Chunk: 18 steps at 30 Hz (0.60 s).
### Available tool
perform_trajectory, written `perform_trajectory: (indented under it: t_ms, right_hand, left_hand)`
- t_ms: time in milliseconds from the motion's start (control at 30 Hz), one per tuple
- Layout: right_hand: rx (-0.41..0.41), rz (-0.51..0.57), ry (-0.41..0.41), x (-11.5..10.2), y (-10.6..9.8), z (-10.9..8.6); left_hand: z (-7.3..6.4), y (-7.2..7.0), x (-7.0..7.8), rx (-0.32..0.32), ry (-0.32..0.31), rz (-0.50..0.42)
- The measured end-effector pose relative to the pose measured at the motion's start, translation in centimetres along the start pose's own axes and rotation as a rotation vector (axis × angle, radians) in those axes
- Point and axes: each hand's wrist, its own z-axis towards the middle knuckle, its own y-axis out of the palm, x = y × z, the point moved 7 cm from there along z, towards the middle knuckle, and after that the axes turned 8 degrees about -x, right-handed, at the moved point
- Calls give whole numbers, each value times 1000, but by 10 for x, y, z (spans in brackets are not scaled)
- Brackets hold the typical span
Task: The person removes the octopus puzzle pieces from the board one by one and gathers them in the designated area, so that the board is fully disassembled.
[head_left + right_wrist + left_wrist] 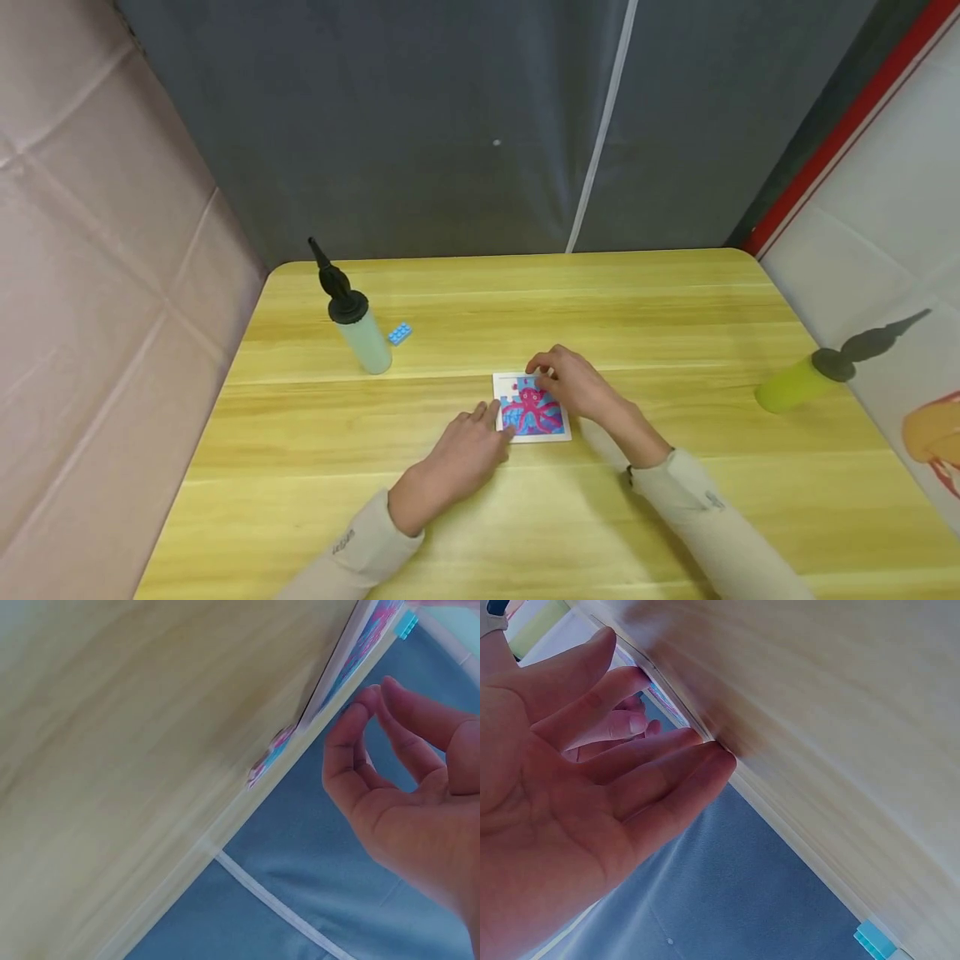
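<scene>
A jigsaw puzzle [531,410] of a pink octopus on blue lies on the table in a white-bordered tray [555,438]. White gaps show in its upper left part. My left hand [468,450] rests at the tray's left edge, fingers nearly straight. Over the upper right corner is my right hand [573,382], fingers bent. In the right wrist view the thumb and index fingertips [367,696] almost meet; I cannot tell whether a small piece is between them. Just outside the tray a pink and blue puzzle piece [271,756] lies on the wood.
A pale green cylinder with a black nozzle [365,337] stands at the left, a blue toy brick [400,333] beside it. Far right is a yellow-green cylinder with a dark nozzle [797,385]. A grey curtain [420,142] hangs behind the table [300,467].
</scene>
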Motion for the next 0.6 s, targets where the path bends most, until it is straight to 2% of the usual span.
perform_trajectory:
  t_ms: [600]
  right_hand:
    - [-66,-99,-66,-22,19,3]
  left_hand:
    - [-1,1,0,-4,-1,13]
